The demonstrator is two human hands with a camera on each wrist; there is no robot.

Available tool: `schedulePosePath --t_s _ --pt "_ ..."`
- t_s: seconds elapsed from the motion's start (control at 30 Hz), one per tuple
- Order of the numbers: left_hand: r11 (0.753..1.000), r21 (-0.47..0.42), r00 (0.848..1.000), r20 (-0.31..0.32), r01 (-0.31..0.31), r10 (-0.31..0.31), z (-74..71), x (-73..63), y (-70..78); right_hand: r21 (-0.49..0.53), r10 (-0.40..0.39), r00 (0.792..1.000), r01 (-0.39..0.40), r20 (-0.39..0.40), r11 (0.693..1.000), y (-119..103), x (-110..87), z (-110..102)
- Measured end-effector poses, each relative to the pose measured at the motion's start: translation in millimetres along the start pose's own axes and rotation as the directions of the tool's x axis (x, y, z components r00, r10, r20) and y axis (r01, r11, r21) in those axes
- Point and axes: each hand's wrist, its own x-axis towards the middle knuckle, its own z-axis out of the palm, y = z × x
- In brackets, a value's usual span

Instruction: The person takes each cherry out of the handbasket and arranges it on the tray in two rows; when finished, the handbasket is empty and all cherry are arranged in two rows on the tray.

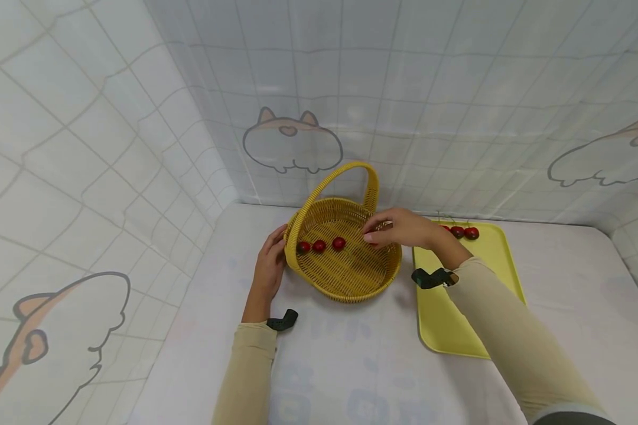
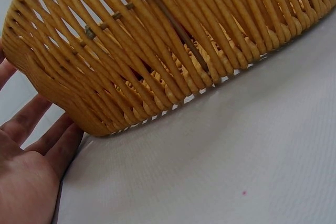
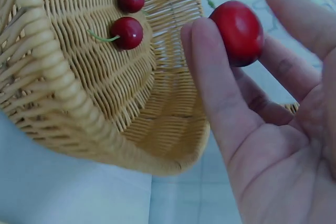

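A round yellow wicker basket with an arched handle stands on the table. My right hand is over the basket's right side and holds a red cherry in its fingers. The cherry's green stem shows in the right wrist view. Three cherries lie in a row inside the basket, the nearest cherry slightly apart from the other two. My left hand rests against the basket's left outer wall. In the left wrist view its fingers are extended and touch the wicker.
To the right, a yellow tray lies under my right forearm. A few stemmed cherries sit at its far end, partly hidden by my hand. Behind the table hangs a white gridded curtain with cartoon animals. Each wrist wears a black device.
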Motion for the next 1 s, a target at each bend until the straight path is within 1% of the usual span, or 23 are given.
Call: schedulePosePath --t_s 0.2,0.33,0.37,0.57,0.67,0.73,0.87,1.0 --pt "1.0 0.009 1.0 0.002 -0.001 0.001 0.6 0.2 0.3 0.063 -0.034 0.999 0.036 -0.028 0.997 6 -15.1 -7" --pt "1.0 0.016 1.0 0.002 -0.003 0.002 0.0 0.4 -0.6 0.07 -0.072 0.995 0.076 -0.065 0.995 13 -22.6 -10" --pt "1.0 0.02 1.0 0.004 -0.003 0.003 -0.2 0.2 -0.8 0.091 -0.076 0.995 0.082 -0.069 0.992 14 -24.3 -11" --pt "1.0 0.024 1.0 0.004 -0.005 0.005 -0.3 -0.1 -0.8 0.132 -0.093 0.988 0.109 -0.123 0.985 19 -34.4 -12" --pt "1.0 0.023 1.0 0.001 -0.005 0.005 -0.1 -0.4 -0.3 0.122 -0.09 0.98 0.112 -0.177 0.986 22 -39.8 -13" --pt "1.0 0.018 1.0 -0.001 -0.003 0.003 0.0 -0.6 -0.4 0.114 -0.074 0.973 0.101 -0.22 0.988 26 -43.8 -13" --pt "1.0 0.013 1.0 -0.003 -0.002 0.002 -0.4 -0.1 -1.0 0.119 -0.043 0.955 0.081 -0.294 0.99 34 -52.1 -14" --pt "1.0 0.016 1.0 0.0 -0.005 0.005 -0.9 0.4 -1.7 0.136 -0.025 0.936 0.077 -0.35 0.988 41 -60.5 -12"
